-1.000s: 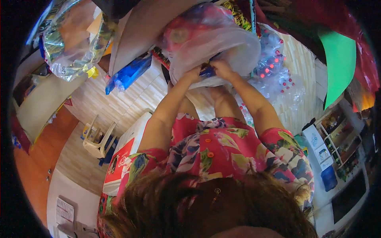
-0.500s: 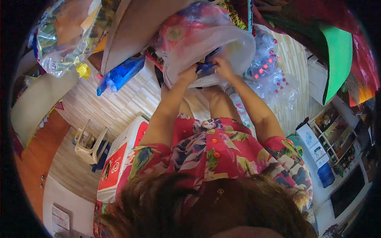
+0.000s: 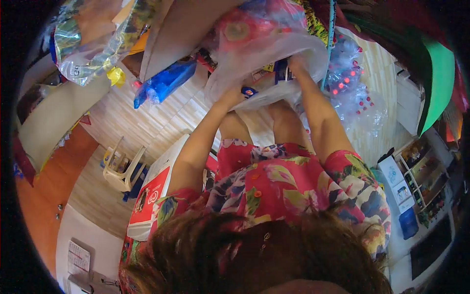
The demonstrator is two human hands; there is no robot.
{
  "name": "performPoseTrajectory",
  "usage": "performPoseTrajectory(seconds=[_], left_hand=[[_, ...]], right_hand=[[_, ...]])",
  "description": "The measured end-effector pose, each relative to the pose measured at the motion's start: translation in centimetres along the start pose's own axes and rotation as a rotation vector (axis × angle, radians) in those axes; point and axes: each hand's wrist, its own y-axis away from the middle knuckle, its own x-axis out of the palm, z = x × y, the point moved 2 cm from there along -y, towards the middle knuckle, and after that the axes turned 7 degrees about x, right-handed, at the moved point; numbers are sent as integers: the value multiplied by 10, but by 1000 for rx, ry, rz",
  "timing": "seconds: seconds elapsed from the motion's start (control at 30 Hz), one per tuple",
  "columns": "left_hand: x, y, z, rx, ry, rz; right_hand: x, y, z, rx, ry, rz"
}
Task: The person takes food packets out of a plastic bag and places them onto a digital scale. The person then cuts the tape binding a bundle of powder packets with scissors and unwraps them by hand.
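A large whitish translucent plastic bag [image 3: 230, 73] hangs open in front of my knees. My left hand [image 3: 233, 97] is closed on the bag's near left rim. Just beside its fingers shows a small dark blue packet [image 3: 249, 91] with an oval mark. My right hand [image 3: 297, 66] reaches into the mouth of the bag on the right; its fingers are partly hidden and blurred. Close to them, inside the bag, is a dark blue and white packet [image 3: 282, 71]. Some yellow and red printing shows deeper in the bag.
A blue plastic pack [image 3: 166, 83] hangs at the left. Clear-wrapped bottles with red caps [image 3: 350, 76] stand at the right. A light blue pole [image 3: 329, 44] rises beside the bag. On the left are a red and white box [image 3: 154, 193] and a cream plastic stool [image 3: 123, 169] on the wood-look floor.
My hands have moved apart: the right went up and right, deeper into the bag, while the left stayed at the rim. The bag mouth has widened. The whole view has shifted slightly.
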Motion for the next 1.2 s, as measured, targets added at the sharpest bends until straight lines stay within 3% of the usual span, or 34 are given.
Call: performPoseTrajectory(seconds=[0.07, 0.17, 0.27, 0.37, 0.4, 0.47, 0.53, 0.57, 0.67, 0.77, 0.83, 0.9, 1.0, 1.07, 1.13, 1.2], left_hand=[[-27, -4, -26, 60, 109, 118], [-46, -5, -48, -145, 143, 83], [-66, 1, -65, -87, 263, 14], [-109, 27, -104, -299, 749, 235], [-125, 41, -126, -291, 912, 156], [-153, 70, -167, -252, 1231, -1], [-146, 69, -110, 172, 1743, 266], [-172, 81, -138, 133, 1603, 229], [-223, 120, -222, 96, 1425, -23], [-263, 149, -265, 285, 1243, -223], [-286, 159, -286, 529, 1232, -16], [-306, 167, -301, 673, 1216, 128], [-332, 171, -323, 657, 1254, -91], [-353, 172, -345, 682, 1284, -245], [-377, 167, -347, 752, 1214, -415], [-395, 150, -325, 684, 1453, -320]], right_hand=[[-3, -3, 3, 35, -35, 85], [-25, 9, 8, -6, -66, 100], [-63, 51, 14, -122, -190, 62], [-134, 109, 24, -301, -427, 89], [-152, 123, 23, -347, -442, 84], [-199, 156, 23, -504, -452, 45], [-255, 190, 25, -711, -383, -43], [-277, 204, 27, -634, -363, 69], [-357, 249, 46, -947, -264, -202], [-434, 294, 66, -1067, -467, -78], [-477, 316, 79, -1148, -659, 18], [-511, 330, 95, -1125, -725, 70], [-533, 328, 122, -1067, -834, 131], [-543, 310, 142, -986, -1102, 139], [-578, 287, 148, -905, -1059, -101], [-616, 230, 142, -817, -1255, -479]])
